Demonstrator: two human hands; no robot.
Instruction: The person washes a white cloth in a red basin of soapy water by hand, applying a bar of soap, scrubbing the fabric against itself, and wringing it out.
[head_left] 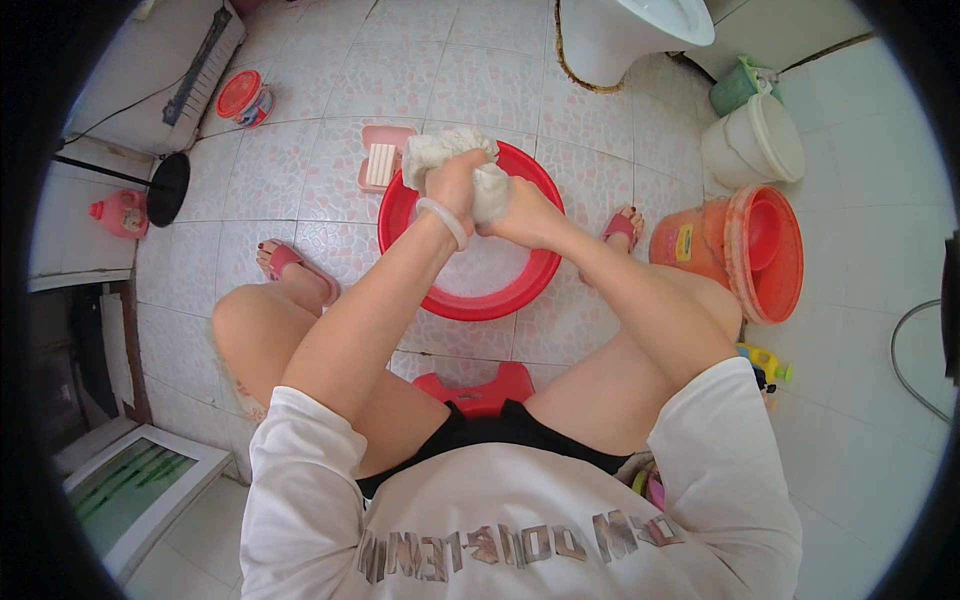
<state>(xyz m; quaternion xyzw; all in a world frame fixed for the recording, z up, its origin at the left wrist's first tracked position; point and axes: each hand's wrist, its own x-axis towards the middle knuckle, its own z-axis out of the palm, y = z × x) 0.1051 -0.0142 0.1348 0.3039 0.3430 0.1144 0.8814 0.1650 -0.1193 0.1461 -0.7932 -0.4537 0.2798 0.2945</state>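
Note:
A bunched white cloth [450,147] is gripped between my two hands above a red basin [548,270]. My left hand [455,183] is closed round it, a pale band on that wrist. Close by on the right, my right hand [523,213] is also closed on the cloth, on its lower part. Whitish sudsy water [485,268] lies in the basin under the hands. Just left of the basin's far rim, a pink soap box [388,135] holds a pale ridged soap bar [380,165]. The cloth's exact kind cannot be made out.
I sit on a red stool [485,390] on a tiled floor. To the right stand an orange bucket [690,240] with a red scoop [765,235], and a white bucket [755,140]. A small red-lidded tub [243,98] is far left; a toilet [620,40] stands at the back.

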